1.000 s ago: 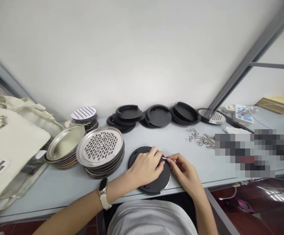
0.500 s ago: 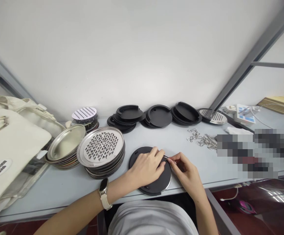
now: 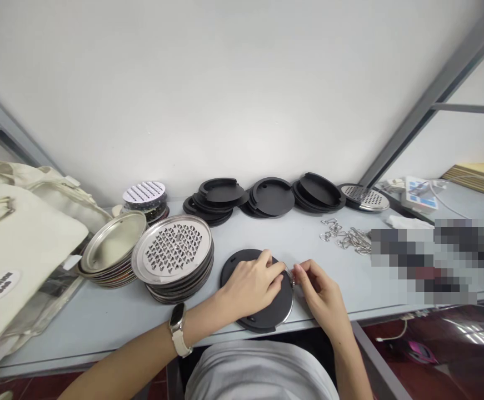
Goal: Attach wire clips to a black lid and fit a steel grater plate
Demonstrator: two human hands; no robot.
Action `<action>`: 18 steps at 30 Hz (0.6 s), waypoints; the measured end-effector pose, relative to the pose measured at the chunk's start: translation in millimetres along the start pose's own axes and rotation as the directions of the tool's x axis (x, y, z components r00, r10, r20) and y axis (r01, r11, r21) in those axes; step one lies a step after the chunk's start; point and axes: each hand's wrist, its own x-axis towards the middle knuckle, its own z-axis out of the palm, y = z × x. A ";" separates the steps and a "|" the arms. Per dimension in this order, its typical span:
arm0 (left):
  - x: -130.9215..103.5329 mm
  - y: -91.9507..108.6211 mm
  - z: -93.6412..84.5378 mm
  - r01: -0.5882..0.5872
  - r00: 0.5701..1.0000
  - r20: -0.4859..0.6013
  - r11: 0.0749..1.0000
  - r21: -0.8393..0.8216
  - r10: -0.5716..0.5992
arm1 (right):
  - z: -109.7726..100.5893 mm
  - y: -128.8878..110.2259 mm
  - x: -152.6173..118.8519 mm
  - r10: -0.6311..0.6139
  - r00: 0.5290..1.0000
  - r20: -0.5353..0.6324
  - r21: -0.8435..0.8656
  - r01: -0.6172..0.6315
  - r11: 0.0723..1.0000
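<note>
A round black plate [image 3: 269, 308] with a shiny metal edge on its right lies on the table near the front edge. My left hand [image 3: 252, 286] rests over it, fingers bent and pressing at the upper right rim. Beside that rim, my right hand [image 3: 317, 291] pinches a small metal wire clip [image 3: 294, 276] between thumb and forefinger, touching the plate's edge. The fingers partly hide the clip. Several loose wire clips [image 3: 353, 240] lie in a pile beyond my right hand. To the left stands a stack of round metal grater plates [image 3: 178, 250].
Pans or lids form another stack [image 3: 112, 250] farther left, beside a cream bag [image 3: 29, 239]. Along the wall sit black round trays [image 3: 273, 199], a purple grater disc [image 3: 144, 192] and a perforated metal disc [image 3: 364, 198]. A blurred patch covers the right side.
My right hand has shifted slightly, and the wire clip has turned from lying across the rim to hanging along it. My left fingers have moved slightly right; the plate stays put.
</note>
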 end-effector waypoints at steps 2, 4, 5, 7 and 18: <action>0.1 0.2 -0.1 -0.005 1.000 0.003 1.000 0.003 0.005 | -0.2 1.2 0.4 -0.002 1.000 0.005 0.009 0.002 1.000; 0.1 0.5 -0.2 -0.001 1.000 0.009 1.000 0.008 0.001 | -0.4 2.4 0.7 -0.006 1.000 0.021 0.018 0.005 1.000; 0.0 0.7 -0.2 -0.002 1.000 0.013 1.000 0.009 0.002 | -0.6 3.0 0.8 -0.009 0.999 0.034 0.025 0.008 1.000; -0.1 0.8 -0.3 -0.007 1.000 0.021 1.000 0.007 0.007 | -1.2 4.1 1.0 -0.018 0.998 0.053 0.045 0.015 0.999; -0.4 0.4 -0.1 -0.014 0.999 0.034 1.000 -0.002 0.014 | -3.7 12.4 4.0 0.058 0.988 0.142 0.130 -0.077 0.988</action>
